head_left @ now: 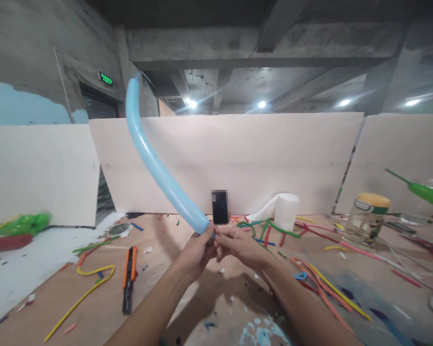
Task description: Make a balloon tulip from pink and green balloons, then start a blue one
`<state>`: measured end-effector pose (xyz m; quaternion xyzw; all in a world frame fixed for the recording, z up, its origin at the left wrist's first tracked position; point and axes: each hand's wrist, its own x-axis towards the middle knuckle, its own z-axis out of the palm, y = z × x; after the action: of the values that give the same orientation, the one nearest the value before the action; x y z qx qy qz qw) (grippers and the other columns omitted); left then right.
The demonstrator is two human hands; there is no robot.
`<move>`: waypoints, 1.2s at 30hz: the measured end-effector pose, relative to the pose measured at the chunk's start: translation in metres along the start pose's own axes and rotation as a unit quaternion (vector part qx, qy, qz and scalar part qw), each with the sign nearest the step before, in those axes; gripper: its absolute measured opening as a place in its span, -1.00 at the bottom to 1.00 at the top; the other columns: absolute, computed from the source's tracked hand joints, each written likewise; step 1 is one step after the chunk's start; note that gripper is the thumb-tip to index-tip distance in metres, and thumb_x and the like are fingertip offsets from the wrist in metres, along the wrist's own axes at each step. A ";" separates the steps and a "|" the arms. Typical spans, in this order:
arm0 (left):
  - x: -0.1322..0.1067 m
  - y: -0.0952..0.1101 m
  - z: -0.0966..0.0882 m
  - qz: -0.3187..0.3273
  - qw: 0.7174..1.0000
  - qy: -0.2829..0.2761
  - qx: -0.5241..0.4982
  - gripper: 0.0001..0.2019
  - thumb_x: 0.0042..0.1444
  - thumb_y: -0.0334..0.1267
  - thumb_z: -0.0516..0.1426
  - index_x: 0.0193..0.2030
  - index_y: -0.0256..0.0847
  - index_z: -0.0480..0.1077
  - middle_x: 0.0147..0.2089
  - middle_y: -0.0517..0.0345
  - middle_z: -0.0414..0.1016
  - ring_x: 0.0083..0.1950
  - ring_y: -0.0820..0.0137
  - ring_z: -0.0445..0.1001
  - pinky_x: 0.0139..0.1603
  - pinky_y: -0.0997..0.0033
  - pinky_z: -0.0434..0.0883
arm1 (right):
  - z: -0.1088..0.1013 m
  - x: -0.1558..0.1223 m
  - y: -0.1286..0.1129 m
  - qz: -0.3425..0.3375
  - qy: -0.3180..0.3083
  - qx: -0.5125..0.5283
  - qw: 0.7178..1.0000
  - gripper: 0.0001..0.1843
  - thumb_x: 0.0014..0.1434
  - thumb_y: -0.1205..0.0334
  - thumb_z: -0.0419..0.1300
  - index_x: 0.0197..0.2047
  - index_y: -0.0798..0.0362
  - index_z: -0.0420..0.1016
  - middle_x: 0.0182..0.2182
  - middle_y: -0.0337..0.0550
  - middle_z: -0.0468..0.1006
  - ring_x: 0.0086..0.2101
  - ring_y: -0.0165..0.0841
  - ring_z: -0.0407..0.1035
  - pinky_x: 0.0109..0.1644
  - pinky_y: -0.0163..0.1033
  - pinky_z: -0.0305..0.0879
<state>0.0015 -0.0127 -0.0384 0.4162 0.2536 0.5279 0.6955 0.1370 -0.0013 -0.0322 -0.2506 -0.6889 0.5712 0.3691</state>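
Note:
A long light-blue modelling balloon (pixel 159 175), inflated, rises from my hands and curves up to the left. Its thin uninflated tip points upward at the far end. My left hand (pixel 198 252) is closed round the balloon's lower end, thumb on top. Close against it, my right hand (pixel 238 245) pinches at the same end with thumb and fingers. The small bit between the fingertips, at the balloon's neck, is mostly hidden.
An orange and black utility knife (pixel 130 278) lies left of my arms. Beyond my hands stand a phone (pixel 220 206) and a toilet roll (pixel 286 211). Right are a yellow-lidded bottle (pixel 366 218) and a green balloon (pixel 429 192). Uninflated balloons litter the table (pixel 159 288); a white panel (pixel 238 158) stands behind.

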 end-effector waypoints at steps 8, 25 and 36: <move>-0.005 0.019 -0.001 -0.069 0.974 0.025 -0.214 -0.83 0.22 -0.24 0.02 -0.32 -0.26 0.34 -0.47 0.27 0.48 -0.79 0.76 -0.06 -0.81 0.70 -0.14 | -0.003 -0.004 -0.008 -0.091 0.138 -0.340 0.926 -0.66 0.18 0.19 0.03 -0.59 0.08 0.37 -0.65 -0.25 0.40 -0.58 -0.44 0.26 -0.45 -0.35 0.11; 0.001 0.011 -0.020 0.128 0.877 -0.028 0.461 -0.75 0.11 -0.14 0.04 -0.22 -0.25 0.41 -0.15 -0.01 0.51 -0.08 0.18 0.39 -0.09 0.31 0.26 | 0.006 -0.007 -0.004 -0.057 0.149 -0.580 0.799 -0.79 0.16 0.30 0.06 -0.36 0.01 0.52 -0.43 -0.10 0.59 -0.38 -0.27 0.44 -0.39 -0.28 0.04; 0.003 0.016 -0.027 0.107 0.862 0.045 0.494 -0.77 0.05 -0.22 0.04 -0.28 -0.27 0.45 -0.40 0.04 0.50 -0.41 0.32 0.41 -0.37 0.41 0.25 | 0.014 -0.001 0.015 -0.133 0.181 -0.541 0.810 -0.84 0.20 0.33 0.04 -0.31 0.08 0.46 -0.27 -0.04 0.47 -0.18 -0.26 0.31 -0.12 -0.22 0.17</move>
<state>-0.0272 -0.0002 -0.0385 0.7054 0.4666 0.4225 0.3259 0.1250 -0.0070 -0.0483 -0.4143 -0.8341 -0.0046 0.3640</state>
